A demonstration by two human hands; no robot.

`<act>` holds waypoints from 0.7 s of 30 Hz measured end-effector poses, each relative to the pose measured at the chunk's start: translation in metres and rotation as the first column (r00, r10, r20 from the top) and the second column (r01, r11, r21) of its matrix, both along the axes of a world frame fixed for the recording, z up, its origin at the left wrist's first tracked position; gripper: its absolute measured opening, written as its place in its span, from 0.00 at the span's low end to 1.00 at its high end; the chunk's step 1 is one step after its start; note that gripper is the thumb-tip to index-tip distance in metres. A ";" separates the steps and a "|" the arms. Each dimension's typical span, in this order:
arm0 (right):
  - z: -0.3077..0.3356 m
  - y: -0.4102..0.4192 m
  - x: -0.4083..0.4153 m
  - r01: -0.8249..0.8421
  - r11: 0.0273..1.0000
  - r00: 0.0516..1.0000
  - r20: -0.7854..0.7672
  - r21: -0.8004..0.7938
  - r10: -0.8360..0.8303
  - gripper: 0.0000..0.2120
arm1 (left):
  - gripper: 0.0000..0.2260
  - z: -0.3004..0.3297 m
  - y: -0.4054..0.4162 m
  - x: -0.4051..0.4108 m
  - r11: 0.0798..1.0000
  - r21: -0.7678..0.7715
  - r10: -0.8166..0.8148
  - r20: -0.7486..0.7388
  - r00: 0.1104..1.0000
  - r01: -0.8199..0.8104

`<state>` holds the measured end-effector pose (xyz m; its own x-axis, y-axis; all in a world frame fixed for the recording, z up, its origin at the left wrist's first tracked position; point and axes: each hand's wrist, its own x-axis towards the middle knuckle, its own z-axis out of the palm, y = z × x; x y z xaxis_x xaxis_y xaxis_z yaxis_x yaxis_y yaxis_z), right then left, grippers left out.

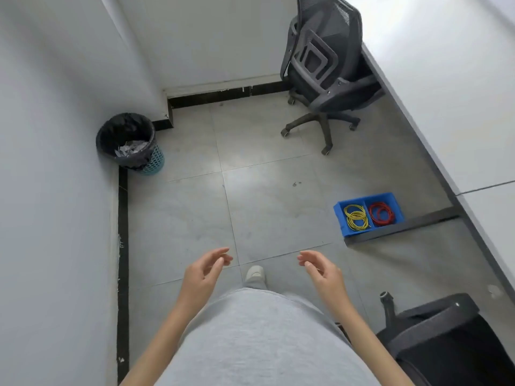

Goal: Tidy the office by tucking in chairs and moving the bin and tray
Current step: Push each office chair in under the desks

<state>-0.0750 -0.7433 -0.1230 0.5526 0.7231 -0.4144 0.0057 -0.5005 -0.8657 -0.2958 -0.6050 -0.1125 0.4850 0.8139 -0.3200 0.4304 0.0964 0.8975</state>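
Far chair [323,68]: our largest item, mesh back, five-star base on castors, seat partly under the counter [446,93] but angled out. We judge it fairly heavy yet free-rolling on the tiled floor; best hold is the top of the backrest, pushed low and straight so it does not swivel.

Near chair [443,335]: only part shows at lower right beside the counter. Same handling, we expect.

Bin [128,142]: stands in the left corner against the wall, black liner over a teal basket, paper scraps inside. Probably light; we take it by the rim and keep it upright.

Tray [368,213]: blue, two compartments, yellow loops left, red loops right, on the floor touching the counter's foot bar. Stiff plastic, light; grip both short ends, carry level.

Left hand [204,271] and right hand [323,271]: both released, fingers loosely curled, holding nothing, well apart from everything.
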 end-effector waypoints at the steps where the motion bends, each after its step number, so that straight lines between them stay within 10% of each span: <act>1: 0.000 0.009 0.008 0.017 1.000 1.000 0.002 -0.019 -0.017 0.13 | 0.10 0.006 0.021 0.016 1.000 0.001 -0.028 0.003 1.000 0.028; 12: -0.022 0.198 0.119 0.112 0.992 0.993 -0.033 -0.054 -0.114 0.13 | 0.10 0.014 0.237 0.168 0.975 0.081 -0.209 0.018 0.978 0.207; 21: 0.022 0.484 0.237 -0.103 0.992 0.995 0.017 0.071 0.102 0.13 | 0.10 0.013 0.405 0.209 0.997 0.003 0.076 -0.039 0.996 -0.076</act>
